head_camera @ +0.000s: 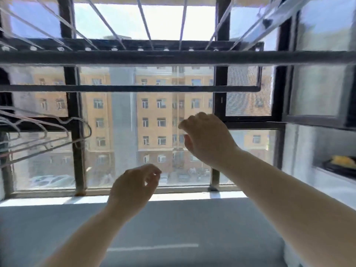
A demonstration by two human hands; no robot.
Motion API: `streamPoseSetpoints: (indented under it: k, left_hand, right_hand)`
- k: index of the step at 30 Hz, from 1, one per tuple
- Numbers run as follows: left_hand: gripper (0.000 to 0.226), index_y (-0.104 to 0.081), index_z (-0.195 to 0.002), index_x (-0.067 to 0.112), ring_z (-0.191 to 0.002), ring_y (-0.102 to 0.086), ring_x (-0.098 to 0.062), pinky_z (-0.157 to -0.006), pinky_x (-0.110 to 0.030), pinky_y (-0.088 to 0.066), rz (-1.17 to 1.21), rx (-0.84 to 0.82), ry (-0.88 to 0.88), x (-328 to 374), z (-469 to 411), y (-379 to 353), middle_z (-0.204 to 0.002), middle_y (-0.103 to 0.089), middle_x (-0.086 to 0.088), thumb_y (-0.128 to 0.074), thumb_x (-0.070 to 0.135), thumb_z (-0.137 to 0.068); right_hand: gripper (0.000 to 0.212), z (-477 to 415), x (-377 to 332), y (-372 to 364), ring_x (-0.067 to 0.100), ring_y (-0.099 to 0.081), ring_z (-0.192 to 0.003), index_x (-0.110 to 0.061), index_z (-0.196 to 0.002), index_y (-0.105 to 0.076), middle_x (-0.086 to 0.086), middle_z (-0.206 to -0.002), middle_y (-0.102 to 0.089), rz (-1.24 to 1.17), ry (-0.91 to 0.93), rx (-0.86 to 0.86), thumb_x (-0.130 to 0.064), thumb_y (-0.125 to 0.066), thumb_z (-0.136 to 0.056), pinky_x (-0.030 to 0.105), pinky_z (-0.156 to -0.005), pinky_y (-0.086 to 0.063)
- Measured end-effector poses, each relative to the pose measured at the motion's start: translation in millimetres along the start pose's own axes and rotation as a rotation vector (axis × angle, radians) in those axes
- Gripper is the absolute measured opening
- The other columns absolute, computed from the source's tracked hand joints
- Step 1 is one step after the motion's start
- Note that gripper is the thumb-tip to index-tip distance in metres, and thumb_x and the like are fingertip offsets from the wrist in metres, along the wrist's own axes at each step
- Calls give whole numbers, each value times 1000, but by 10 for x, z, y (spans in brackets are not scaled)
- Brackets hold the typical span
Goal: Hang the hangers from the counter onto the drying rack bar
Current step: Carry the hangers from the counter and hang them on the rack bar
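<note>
The drying rack's thick grey bar (173, 57) runs across the upper view, with a thinner bar (134, 88) below it. Several pale wire hangers (48, 135) hang at the left edge, tilted and bunched together. My right hand (208, 139) is raised in front of the window below the thin bar, fingers loosely curled and holding nothing. My left hand (134, 187) is lower, near the sill, fingers also loosely curled and holding nothing. Neither hand touches a bar or a hanger.
A grey counter (173, 228) lies under my arms, against the windowsill (57, 193). A black tray with something yellow (341, 164) sits on a ledge at right. Thin rack rods (144, 26) fan out overhead. Dark window frames (75, 132) stand behind.
</note>
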State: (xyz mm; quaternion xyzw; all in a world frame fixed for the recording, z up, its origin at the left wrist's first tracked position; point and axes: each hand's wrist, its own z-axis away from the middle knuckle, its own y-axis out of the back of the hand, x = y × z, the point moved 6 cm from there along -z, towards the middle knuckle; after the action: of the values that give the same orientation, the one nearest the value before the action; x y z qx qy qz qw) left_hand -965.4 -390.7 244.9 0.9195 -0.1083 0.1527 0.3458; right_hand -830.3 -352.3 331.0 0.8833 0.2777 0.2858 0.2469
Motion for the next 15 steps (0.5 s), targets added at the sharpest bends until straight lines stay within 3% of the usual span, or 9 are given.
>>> streamPoseSetpoints:
  k: [3, 8, 15]
  left_hand:
    - [16, -66, -90, 29, -86, -64, -17, -68, -21, -40, 73, -120, 11, 592, -57, -620, -84, -70, 9, -50, 26, -88]
    - [18, -67, -91, 27, -92, -64, -23, -71, -26, -44, 179, -262, -49, 1717, -34, -1608, -95, -72, 0, -49, 26, -88]
    - [21, -63, -94, 27, -91, -64, -20, -77, -26, -49, 310, -645, -198, 3329, 524, -3071, -94, -70, 2, -42, 24, -90]
  right_hand:
    - [27, 665, 662, -146, 22, -57, -100, -15, -115, -54, 3, -109, -64, -14, -123, -174, -19, -39, -93, 32, -90, -40]
    - [24, 2055, 1876, -239, 23, -57, -100, -19, -110, -56, 4, -109, -63, -127, -496, -547, -23, -41, -91, 27, -76, -38]
    - [24, 3878, 3135, 274, 21, -55, -97, -18, -109, -55, 3, -111, -61, -54, -929, -666, -22, -39, -92, 25, -72, -38]
